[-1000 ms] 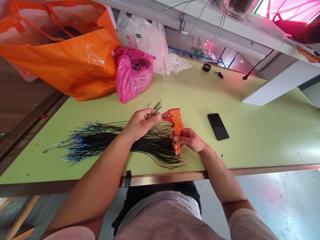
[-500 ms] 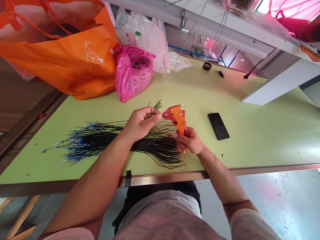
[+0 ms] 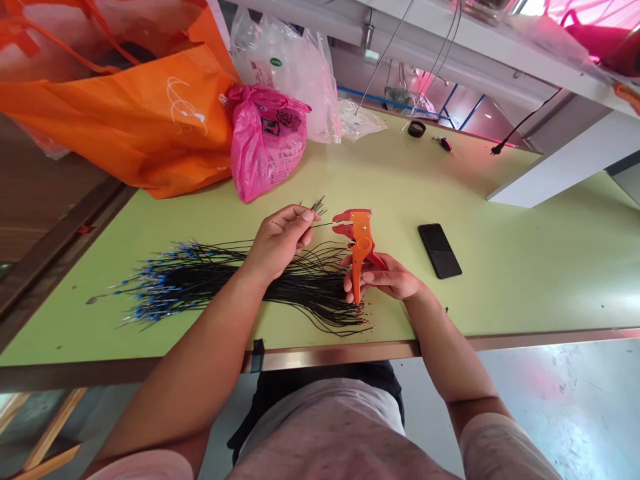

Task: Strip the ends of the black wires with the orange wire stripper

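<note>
My left hand (image 3: 283, 237) is closed around several thin black wires (image 3: 318, 205), whose ends stick up past the thumb. One of them reaches right, its tip near the jaws of an orange and red wire stripper (image 3: 361, 241). My right hand (image 3: 387, 277) grips the stripper by its handles, which are spread apart, and the red jaws stand parted. Below both hands lies a large bundle of black wires (image 3: 315, 293). Its left ends carry blue parts (image 3: 159, 283) with thin metal leads; reddish stripped-looking tips show at its right.
An orange bag (image 3: 150, 127), a pink plastic bag (image 3: 270, 150) and clear plastic bags (image 3: 300, 73) stand at the back left. To the right lies a black phone (image 3: 440, 251). Farther back are a black ring (image 3: 417, 129), a small key-like item (image 3: 443, 143) and a plug (image 3: 496, 149).
The stripper's jaws have opened and its handles have spread in my right hand. My left hand has drawn slightly left, so the wire has come back out of the jaws.
</note>
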Motion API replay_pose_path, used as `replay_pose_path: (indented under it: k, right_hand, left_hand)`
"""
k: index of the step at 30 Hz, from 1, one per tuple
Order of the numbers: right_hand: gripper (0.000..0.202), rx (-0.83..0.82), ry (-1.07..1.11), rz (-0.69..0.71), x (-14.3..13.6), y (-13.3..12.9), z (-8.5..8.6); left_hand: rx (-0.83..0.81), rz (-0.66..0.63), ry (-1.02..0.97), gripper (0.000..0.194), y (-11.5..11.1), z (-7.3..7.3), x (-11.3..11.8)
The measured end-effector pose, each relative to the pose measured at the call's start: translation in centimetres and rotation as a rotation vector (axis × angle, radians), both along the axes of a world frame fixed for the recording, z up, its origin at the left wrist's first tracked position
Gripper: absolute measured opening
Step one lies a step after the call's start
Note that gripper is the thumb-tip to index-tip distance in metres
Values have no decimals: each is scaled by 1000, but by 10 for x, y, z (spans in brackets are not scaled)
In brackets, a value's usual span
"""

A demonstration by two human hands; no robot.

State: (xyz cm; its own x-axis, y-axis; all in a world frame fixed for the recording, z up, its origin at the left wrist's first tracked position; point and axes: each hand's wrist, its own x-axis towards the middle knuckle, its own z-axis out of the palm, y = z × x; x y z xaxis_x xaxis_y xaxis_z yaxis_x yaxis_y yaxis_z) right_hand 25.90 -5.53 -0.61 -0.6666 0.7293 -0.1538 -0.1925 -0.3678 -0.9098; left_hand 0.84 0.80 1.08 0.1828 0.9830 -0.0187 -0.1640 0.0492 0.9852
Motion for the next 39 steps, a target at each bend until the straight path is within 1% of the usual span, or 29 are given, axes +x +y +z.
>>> replay_pose_path:
  k: [3, 5, 7, 10, 14, 17, 19, 20, 22, 25, 27, 29, 32, 36, 39]
  right_hand:
    - [64, 22, 27, 80, 4, 0, 2]
    - [65, 28, 21, 120, 6, 0, 3]
    - [64, 34, 3, 115, 7, 0, 3]
    - [66, 40, 18, 93, 8, 1, 1]
    - [63, 34, 55, 161, 5, 1, -2]
    - [67, 5, 47, 201, 1, 1, -4]
    - [74, -23, 63, 182, 0, 0, -4]
    - [78, -34, 72, 149, 0, 0, -4]
    - [81, -40, 81, 36, 2, 0, -3]
    - [69, -33, 62, -135, 6, 2, -2]
    - [61, -49, 21, -179, 6, 5, -2]
    - [55, -68, -36, -152, 4, 6, -1]
    - [52, -55, -80, -67, 0, 4, -1]
    - [52, 0, -60, -15, -2, 0, 1]
    - [52, 21, -60, 4, -1, -1, 2]
  left_hand:
    - [28, 42, 8, 36, 1, 0, 0]
    - [55, 90, 7, 36, 1, -1, 1]
    - [57, 126, 9, 38, 1, -2, 2]
    - [29, 146, 28, 43, -1, -1, 3]
    - [38, 146, 54, 51, -1, -2, 4]
    - [94, 95, 88, 53, 1, -8, 3]
    - [113, 36, 113, 51, 2, -11, 2]
    - [115, 15, 121, 49, 2, -12, 1]
    - [113, 3, 127, 43, 2, -12, 0]
    - [111, -11, 130, 32, 1, -10, -2]
    - [105, -39, 141, 28, 0, -7, -3]
    - [98, -61, 156, 25, -2, -5, -3]
    - [91, -92, 198, 23, -4, -3, -4]
    - [94, -169, 214, 28, -5, -6, -7]
    - [91, -190, 192, 31, -4, -8, -8]
